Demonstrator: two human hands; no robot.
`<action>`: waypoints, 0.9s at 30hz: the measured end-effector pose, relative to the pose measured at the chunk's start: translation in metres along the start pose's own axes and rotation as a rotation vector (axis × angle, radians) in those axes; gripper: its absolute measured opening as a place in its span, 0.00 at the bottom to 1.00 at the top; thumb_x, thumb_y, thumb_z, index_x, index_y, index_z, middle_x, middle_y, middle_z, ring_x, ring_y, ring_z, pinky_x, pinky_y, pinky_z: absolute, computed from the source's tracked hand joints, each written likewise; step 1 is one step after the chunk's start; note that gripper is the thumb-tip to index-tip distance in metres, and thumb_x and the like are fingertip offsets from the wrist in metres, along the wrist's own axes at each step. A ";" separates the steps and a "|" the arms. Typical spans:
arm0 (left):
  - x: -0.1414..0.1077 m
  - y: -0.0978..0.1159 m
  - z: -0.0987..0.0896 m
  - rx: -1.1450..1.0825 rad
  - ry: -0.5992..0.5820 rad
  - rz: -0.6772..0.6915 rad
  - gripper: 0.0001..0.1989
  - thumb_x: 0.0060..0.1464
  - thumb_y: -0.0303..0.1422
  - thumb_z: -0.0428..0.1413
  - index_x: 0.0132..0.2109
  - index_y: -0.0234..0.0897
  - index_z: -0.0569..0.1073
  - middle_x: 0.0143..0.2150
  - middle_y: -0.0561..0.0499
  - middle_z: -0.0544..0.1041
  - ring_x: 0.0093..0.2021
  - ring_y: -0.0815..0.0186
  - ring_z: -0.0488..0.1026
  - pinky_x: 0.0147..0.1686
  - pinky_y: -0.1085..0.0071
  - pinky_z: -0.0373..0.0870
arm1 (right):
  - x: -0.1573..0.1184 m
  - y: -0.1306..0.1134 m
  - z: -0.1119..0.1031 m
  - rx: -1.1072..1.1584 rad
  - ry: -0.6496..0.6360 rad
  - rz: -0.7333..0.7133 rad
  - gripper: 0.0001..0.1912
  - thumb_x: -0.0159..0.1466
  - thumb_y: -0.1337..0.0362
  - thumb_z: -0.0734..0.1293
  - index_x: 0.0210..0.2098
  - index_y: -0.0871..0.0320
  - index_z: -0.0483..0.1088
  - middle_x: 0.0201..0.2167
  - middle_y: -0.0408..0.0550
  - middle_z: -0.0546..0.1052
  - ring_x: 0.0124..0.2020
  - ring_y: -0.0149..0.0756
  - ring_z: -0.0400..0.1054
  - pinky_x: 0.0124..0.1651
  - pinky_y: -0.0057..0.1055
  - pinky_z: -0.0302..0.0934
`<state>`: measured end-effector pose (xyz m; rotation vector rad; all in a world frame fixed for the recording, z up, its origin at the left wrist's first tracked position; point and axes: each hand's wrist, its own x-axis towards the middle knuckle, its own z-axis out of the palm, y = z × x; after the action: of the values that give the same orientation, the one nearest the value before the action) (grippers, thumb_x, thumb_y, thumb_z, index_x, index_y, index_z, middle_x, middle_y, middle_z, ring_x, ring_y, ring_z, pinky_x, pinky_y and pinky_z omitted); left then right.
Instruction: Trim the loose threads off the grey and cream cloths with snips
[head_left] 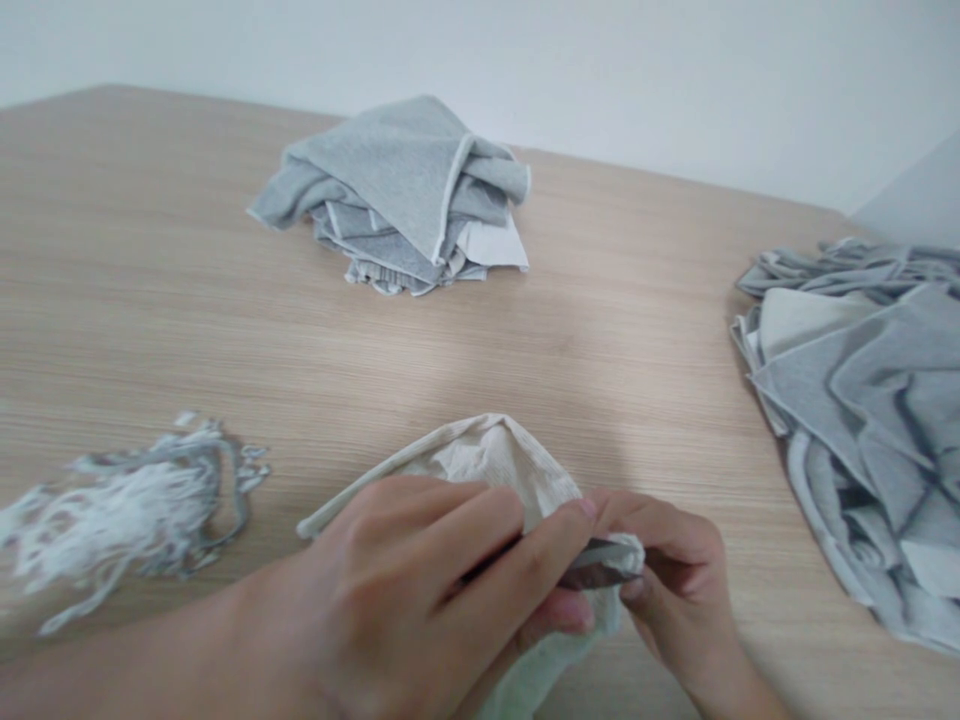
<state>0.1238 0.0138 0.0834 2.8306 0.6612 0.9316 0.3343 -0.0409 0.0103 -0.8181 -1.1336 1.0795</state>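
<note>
My left hand [427,590] reaches in from the lower left, its fingers wrapped round small thread snips [592,570]. The dark metal blades point right, and the handles are hidden under my fingers. At the blade tips is a small bunched white bit of fabric edge [630,550]. A cream ribbed cloth piece [510,460] with a rolled edge lies partly beneath my left hand; its lower part looks pale green. On the right, my right hand [686,570] pinches the edge of this cloth between thumb and fingers, close beside the blades.
A heap of white and grey thread scraps [142,510] lies at the left on the wood-grain table [637,350]. Grey cloth pieces with pale edges form a pile [390,170] at the back. Another, larger pile of grey cloth [862,390] stands at the right.
</note>
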 end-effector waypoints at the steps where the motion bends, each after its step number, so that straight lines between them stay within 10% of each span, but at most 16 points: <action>1: 0.000 0.001 0.000 0.002 -0.005 0.001 0.15 0.76 0.34 0.45 0.57 0.32 0.72 0.30 0.58 0.76 0.25 0.71 0.72 0.24 0.72 0.68 | 0.000 0.000 0.000 0.007 -0.007 0.006 0.05 0.62 0.60 0.78 0.37 0.52 0.83 0.31 0.47 0.83 0.34 0.35 0.78 0.41 0.31 0.75; 27: -0.003 0.001 0.002 0.034 -0.023 0.021 0.16 0.76 0.34 0.44 0.60 0.32 0.70 0.29 0.59 0.75 0.24 0.72 0.71 0.22 0.73 0.69 | 0.003 -0.005 0.003 0.029 -0.025 0.018 0.06 0.63 0.58 0.77 0.37 0.52 0.84 0.26 0.46 0.81 0.30 0.35 0.76 0.37 0.31 0.73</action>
<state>0.1230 0.0118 0.0804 2.8788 0.6522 0.8984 0.3328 -0.0394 0.0162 -0.7951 -1.1311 1.1209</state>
